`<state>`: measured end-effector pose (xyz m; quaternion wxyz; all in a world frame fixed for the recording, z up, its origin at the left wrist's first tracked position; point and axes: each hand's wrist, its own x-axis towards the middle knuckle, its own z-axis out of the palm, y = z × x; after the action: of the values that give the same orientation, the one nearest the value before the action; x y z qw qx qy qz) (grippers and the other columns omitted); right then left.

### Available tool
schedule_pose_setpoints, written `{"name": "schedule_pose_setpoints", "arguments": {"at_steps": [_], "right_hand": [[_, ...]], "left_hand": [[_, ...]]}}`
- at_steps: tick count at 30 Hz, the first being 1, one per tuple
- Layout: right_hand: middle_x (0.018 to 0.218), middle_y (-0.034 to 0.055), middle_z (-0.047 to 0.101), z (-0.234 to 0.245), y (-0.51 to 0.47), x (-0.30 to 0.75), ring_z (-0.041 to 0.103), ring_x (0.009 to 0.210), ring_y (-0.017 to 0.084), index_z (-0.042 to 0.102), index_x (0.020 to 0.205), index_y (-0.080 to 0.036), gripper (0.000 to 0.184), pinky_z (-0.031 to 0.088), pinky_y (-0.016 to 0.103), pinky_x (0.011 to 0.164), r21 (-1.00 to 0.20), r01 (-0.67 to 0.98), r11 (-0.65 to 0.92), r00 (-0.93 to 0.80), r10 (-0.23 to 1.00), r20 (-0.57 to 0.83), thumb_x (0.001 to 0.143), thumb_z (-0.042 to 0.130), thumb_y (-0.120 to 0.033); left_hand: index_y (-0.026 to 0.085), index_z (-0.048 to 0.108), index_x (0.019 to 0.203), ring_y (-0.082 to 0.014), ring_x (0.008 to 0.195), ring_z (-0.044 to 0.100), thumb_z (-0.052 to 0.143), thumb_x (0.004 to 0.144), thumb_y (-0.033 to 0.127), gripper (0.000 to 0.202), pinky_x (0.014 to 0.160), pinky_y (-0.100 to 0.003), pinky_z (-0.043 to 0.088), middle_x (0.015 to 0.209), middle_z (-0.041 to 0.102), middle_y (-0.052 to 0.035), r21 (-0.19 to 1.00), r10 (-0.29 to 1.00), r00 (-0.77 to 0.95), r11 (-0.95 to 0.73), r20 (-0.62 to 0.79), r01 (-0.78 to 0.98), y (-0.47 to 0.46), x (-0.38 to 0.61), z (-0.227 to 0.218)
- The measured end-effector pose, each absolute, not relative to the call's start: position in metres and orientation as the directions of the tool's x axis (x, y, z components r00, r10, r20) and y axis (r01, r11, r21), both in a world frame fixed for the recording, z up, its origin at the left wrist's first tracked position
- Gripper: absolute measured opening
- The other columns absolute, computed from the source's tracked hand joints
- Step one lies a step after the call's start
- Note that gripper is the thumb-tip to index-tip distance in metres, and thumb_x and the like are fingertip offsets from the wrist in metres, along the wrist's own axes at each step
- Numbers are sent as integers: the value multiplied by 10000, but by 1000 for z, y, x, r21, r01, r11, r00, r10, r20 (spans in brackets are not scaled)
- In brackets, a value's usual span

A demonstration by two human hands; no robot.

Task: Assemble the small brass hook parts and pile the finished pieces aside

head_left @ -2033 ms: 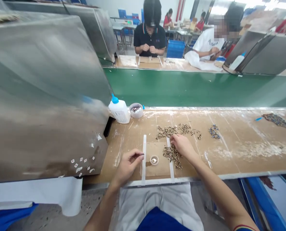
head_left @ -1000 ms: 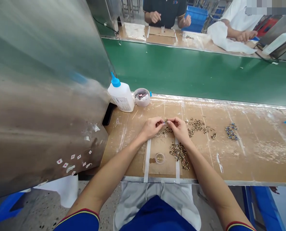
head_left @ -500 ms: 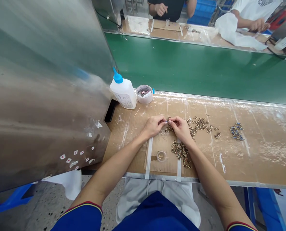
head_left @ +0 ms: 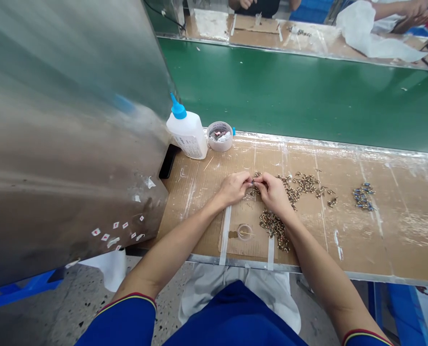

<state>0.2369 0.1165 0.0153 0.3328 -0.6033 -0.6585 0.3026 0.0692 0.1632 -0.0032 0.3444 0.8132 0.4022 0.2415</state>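
My left hand [head_left: 235, 187] and my right hand [head_left: 273, 193] meet fingertip to fingertip above the cardboard-covered bench. Both are closed in a pinch on one tiny part [head_left: 252, 182], bluish where it shows; the fingers hide most of it. Small brass-coloured metal pieces [head_left: 307, 183] lie in a loose heap beside and behind my right hand. Another heap of the metal pieces [head_left: 273, 226] lies below my right wrist. Off to the right is a separate cluster of blue-and-brass pieces [head_left: 363, 197]. A small clear cup [head_left: 245, 232] with a thin stick in it stands nearer my body.
A white bottle with a blue nozzle [head_left: 188, 135] and a tape roll [head_left: 220, 136] holding scraps stand at the back left. A steel panel [head_left: 73, 134] walls off the left side. Beyond the bench runs a green belt [head_left: 271, 91]; across it, other people's hands [head_left: 414, 12] are at work.
My view has shifted slightly, so the bench things sit a little farther right in the picture. Both hands stay pinched together at the same place, with small finger movement.
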Motion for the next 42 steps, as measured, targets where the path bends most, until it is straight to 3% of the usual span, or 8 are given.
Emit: {"name": "schedule_pose_setpoints", "arguments": {"at_steps": [6,14,24,33,42], "right_hand": [[832,64,726,14,114,232,647,778,212,643,796,-214,129,489,326,748,-841,534,85,2,995,102,872,549,-259],[841,65,753,14,112,235,663,738,209,692,865,-208,199,529,334,720,-934,354,39,94,993,77,876,604,-385],[865,68,752,15,109,234,669,794,218,702,830,-215,163,526,347,773,-897,437,72,22,996,91,884,578,-306],[791,49,673,16,109,233,614,764,202,596,762,-218,145,469,313,730,-861,491,135,-63,991,119,890,538,-256],[766,31,631,14,109,233,593,729,182,554,764,-223,162,459,292,695,-834,484,263,-91,964,250,922,519,-218]], "left_hand": [[160,604,745,-153,722,570,582,865,98,137,710,-265,425,767,659,-18,824,839,533,-376,109,424,161,68,1],[153,713,928,-138,725,587,648,899,199,84,709,-250,460,846,699,-30,888,830,546,-333,115,318,166,63,8],[165,684,714,-148,727,591,628,904,173,198,733,-253,439,733,649,-14,832,772,626,-414,106,369,168,63,6],[164,647,663,-141,682,559,596,864,141,208,681,-246,401,675,604,-6,804,737,666,-463,114,374,169,62,3],[153,659,703,-134,674,545,579,907,173,221,682,-234,426,689,618,-12,772,722,671,-520,168,366,169,60,2]]}}
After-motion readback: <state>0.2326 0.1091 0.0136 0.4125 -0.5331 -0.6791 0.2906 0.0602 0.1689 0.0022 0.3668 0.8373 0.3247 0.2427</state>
